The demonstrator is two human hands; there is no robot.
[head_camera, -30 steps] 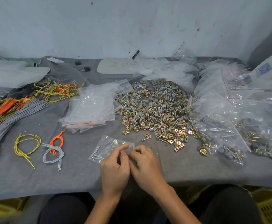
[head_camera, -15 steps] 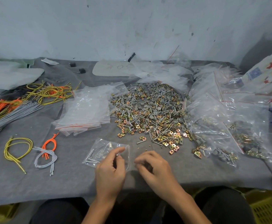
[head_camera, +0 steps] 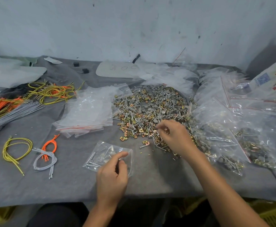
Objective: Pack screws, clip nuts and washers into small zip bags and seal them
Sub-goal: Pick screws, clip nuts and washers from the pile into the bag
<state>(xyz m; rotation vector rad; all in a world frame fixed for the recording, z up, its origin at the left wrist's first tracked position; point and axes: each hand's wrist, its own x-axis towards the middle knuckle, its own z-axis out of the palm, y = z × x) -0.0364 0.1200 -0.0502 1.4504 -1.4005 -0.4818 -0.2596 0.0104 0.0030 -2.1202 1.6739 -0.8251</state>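
Reaching out from beside the bag [head_camera: 107, 154], the right hand [head_camera: 173, 136] now pinches into the hardware pile [head_camera: 150, 112]; whether it grips anything, I can't tell. Left hand [head_camera: 112, 176] pinches the bag's mouth open on the worktop [head_camera: 68, 185]; keep it gaping.

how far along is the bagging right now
Done: filled bags lie piled at the right. In hand: the left hand holds an open small bag with a few screws inside, while the right hand picks from the loose hardware pile. Left: most of that pile, and a stack of empty bags.
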